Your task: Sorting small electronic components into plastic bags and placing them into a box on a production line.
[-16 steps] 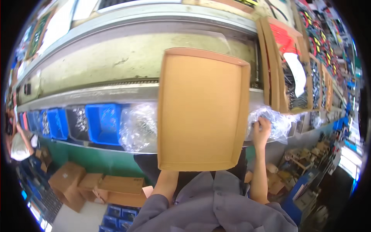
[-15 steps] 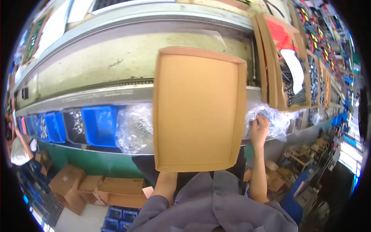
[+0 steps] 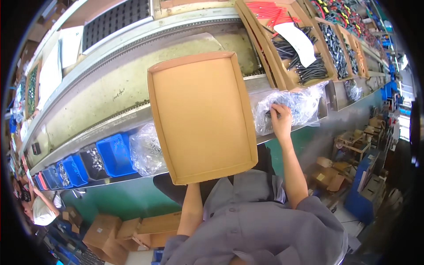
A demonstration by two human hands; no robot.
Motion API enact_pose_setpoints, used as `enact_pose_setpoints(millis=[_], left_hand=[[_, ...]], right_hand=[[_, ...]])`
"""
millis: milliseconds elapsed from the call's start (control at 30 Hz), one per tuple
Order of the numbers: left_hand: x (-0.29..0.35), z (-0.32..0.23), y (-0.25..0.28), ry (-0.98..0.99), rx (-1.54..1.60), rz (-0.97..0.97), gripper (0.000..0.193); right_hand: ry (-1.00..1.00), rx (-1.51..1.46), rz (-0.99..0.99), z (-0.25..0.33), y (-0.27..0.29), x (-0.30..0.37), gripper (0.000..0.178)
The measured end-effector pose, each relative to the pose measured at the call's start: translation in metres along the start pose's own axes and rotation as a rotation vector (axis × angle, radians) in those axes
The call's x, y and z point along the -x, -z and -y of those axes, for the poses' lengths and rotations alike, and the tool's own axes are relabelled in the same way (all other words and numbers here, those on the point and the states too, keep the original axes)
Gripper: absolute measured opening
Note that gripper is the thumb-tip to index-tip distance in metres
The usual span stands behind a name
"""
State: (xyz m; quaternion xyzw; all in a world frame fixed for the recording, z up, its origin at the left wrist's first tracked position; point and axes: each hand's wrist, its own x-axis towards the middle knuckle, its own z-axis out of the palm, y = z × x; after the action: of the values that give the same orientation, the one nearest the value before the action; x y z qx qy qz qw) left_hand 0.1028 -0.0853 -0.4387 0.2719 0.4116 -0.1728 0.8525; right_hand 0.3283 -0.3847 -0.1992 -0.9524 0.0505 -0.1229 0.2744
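A shallow cardboard tray (image 3: 203,119), with low folded walls and nothing in it, is in front of me at the bench edge. My left forearm (image 3: 191,205) runs up to its near edge; the hand itself is hidden beneath the tray. To the right of the tray lies a clear plastic bag (image 3: 304,106) with small dark parts showing inside. My right hand (image 3: 282,118) is at this bag's left part, thumb and fingers drawn together in a pinch. Whatever the fingertips hold is too small to name.
Left of the tray sit another clear plastic bag (image 3: 146,152), a blue bin (image 3: 115,154), and a dark bin of small metal parts (image 3: 92,164). A cardboard box of black and red leads (image 3: 304,66) stands beyond the right bag. A sunken channel (image 3: 110,90) runs behind.
The whole view has turned, so bench, tray and bags appear shifted left and tilted. My right hand remains at the right bag, fingers pinched; the tray is still over my left hand.
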Motion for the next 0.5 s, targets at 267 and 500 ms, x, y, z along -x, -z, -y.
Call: enact_pose_setpoints(millis=[267, 500], left_hand=[[-0.014, -0.005, -0.019, -0.145, -0.143, 0.149, 0.026], [-0.016, -0.035, -0.026, -0.302, -0.209, 0.217, 0.025]], right_hand=[[0.004, -0.187, -0.134, 0.005, 0.012, 0.005, 0.013], [0.032, -0.413, -0.140, 0.010, 0.015, 0.013, 0.014]])
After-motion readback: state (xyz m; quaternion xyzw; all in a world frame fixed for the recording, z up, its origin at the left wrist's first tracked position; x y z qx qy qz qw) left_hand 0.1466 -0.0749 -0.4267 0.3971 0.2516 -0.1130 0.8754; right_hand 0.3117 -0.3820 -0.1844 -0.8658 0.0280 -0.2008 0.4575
